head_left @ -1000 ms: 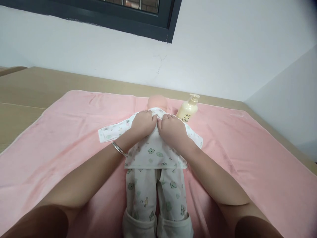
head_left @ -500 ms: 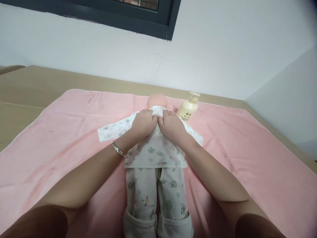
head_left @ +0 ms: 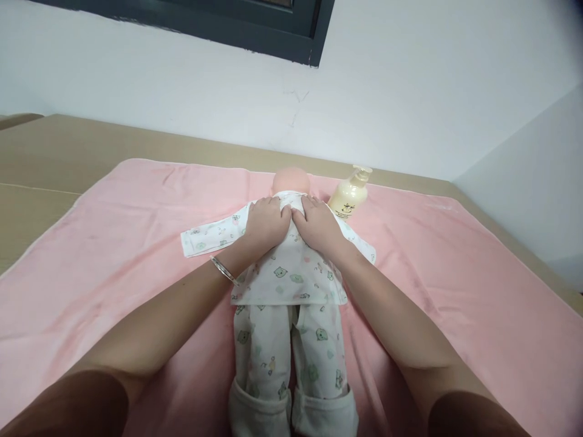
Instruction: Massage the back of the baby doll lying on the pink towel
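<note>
A doll lies on a pink cloth, its round bald head away from me. It wears a white printed top with both sleeves spread out, and matching trousers with turned-up cuffs. My left hand, with a silver bangle on the wrist, rests flat on the upper left of the top. On the upper right of it lies my right hand, palm down. The two thumbs nearly meet in the middle of the chest. Both hands have their fingers stretched out over the fabric, just below the head.
A cream pump bottle stands on the pink cloth, right of the doll's head. The cloth covers much of a wooden table. Behind the table rises a white wall with a dark window frame.
The fingers of my right hand have spread a little and shifted outward over the top. The view has moved slightly; the doll and bottle keep their places.
</note>
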### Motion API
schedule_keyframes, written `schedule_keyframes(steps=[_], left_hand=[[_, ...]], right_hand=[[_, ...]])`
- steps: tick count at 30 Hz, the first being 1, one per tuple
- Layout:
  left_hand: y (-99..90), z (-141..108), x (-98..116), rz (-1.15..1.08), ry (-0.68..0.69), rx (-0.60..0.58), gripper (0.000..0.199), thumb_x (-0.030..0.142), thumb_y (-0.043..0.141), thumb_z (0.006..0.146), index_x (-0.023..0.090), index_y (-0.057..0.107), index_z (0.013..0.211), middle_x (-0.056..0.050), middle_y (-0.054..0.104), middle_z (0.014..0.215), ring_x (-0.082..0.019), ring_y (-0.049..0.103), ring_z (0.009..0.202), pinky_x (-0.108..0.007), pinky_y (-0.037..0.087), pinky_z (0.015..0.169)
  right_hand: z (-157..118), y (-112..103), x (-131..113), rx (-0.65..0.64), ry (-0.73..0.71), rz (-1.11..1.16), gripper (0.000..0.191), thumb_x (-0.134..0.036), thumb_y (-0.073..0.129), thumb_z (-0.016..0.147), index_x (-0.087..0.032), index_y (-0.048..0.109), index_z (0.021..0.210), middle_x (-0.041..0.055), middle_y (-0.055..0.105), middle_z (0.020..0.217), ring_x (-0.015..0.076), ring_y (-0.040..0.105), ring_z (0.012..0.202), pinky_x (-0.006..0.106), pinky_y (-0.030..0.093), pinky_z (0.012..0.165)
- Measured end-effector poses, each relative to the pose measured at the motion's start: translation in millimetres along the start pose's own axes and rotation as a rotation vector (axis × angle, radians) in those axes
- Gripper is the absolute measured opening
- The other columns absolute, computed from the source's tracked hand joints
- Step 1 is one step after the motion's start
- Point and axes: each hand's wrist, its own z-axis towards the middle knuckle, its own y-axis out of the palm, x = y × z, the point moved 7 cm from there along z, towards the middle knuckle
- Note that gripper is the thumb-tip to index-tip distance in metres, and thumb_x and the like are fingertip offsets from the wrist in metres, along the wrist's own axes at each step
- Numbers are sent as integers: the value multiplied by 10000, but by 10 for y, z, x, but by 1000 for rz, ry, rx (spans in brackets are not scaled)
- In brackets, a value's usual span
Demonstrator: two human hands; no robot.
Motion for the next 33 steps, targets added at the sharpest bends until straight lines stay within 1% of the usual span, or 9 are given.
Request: schedule_keyframes(steps=[4, 10, 14, 17, 21, 24, 26, 29, 33], left_hand=[[5, -82, 57, 80, 16, 2, 389, 263, 322, 1000, 62, 626, 1135, -180, 672, 1184, -308, 592, 1145, -426, 441, 996], [-51, -265, 159, 184, 42, 125, 421, 254, 341, 995, 19, 555, 1272, -223, 612, 1301, -339, 527, 1263, -472, 406, 1074], [-45, -105, 50, 93, 42, -10, 355, 231, 340, 976, 81, 640, 1092, -171, 687, 1146, -294, 627, 1096, -409, 482, 965], [-34, -24, -17, 57, 19, -49, 352, 241, 329, 980, 107, 651, 1021, -147, 705, 1093, -267, 655, 1023, -384, 505, 918], [-28, -173, 133, 186, 83, 54, 408, 248, 332, 993, 27, 606, 1199, -215, 640, 1262, -323, 564, 1245, -449, 426, 1077], [-22, -283, 226, 198, 102, 65, 495, 273, 339, 999, -31, 501, 1356, -246, 553, 1394, -354, 474, 1356, -475, 367, 1143], [-30, -256, 212, 169, 109, 34, 470, 263, 345, 991, -15, 539, 1316, -233, 591, 1345, -346, 516, 1308, -465, 395, 1118], [-48, -102, 70, 78, 70, -16, 384, 258, 351, 977, 56, 637, 1135, -183, 677, 1175, -298, 619, 1129, -413, 477, 1005], [-20, 11, -38, 44, 57, -37, 379, 264, 329, 985, 69, 642, 1073, -178, 687, 1137, -284, 633, 1071, -405, 491, 952]], right_hand=[[11, -8, 4, -19, -8, 31, 519, -356, 280, 994, -18, 541, 1290, 245, 566, 1381, 331, 520, 1273, 458, 369, 1103], [4, -9, 6, -106, -13, 26, 593, -358, 267, 997, 21, 430, 1423, 253, 447, 1513, 356, 419, 1406, 477, 328, 1161], [-156, -63, -130, -123, -26, -61, 635, -371, 228, 1015, 49, 362, 1472, 269, 420, 1528, 363, 367, 1448, 494, 293, 1188], [-231, -131, -217, -133, -53, -85, 594, -380, 240, 1016, 20, 466, 1393, 266, 508, 1452, 355, 444, 1384, 477, 344, 1149], [-101, -137, -107, -156, -33, -40, 516, -340, 200, 1020, -62, 596, 1200, 224, 643, 1263, 329, 571, 1214, 452, 436, 1031], [30, -67, 30, -165, 10, 15, 501, -354, 229, 1022, -54, 572, 1231, 227, 617, 1312, 325, 569, 1230, 443, 432, 1040], [40, -31, 50, -158, 21, 7, 533, -364, 230, 1026, -23, 518, 1316, 245, 554, 1405, 342, 517, 1308, 462, 395, 1090], [-75, -36, -52, -141, 0, -57, 588, -375, 219, 1029, 24, 443, 1398, 272, 471, 1482, 374, 423, 1398, 498, 323, 1154], [-224, -103, -210, -139, -51, -107, 533, -329, 273, 1013, 35, 505, 1326, 289, 526, 1414, 364, 452, 1371, 474, 324, 1158]])
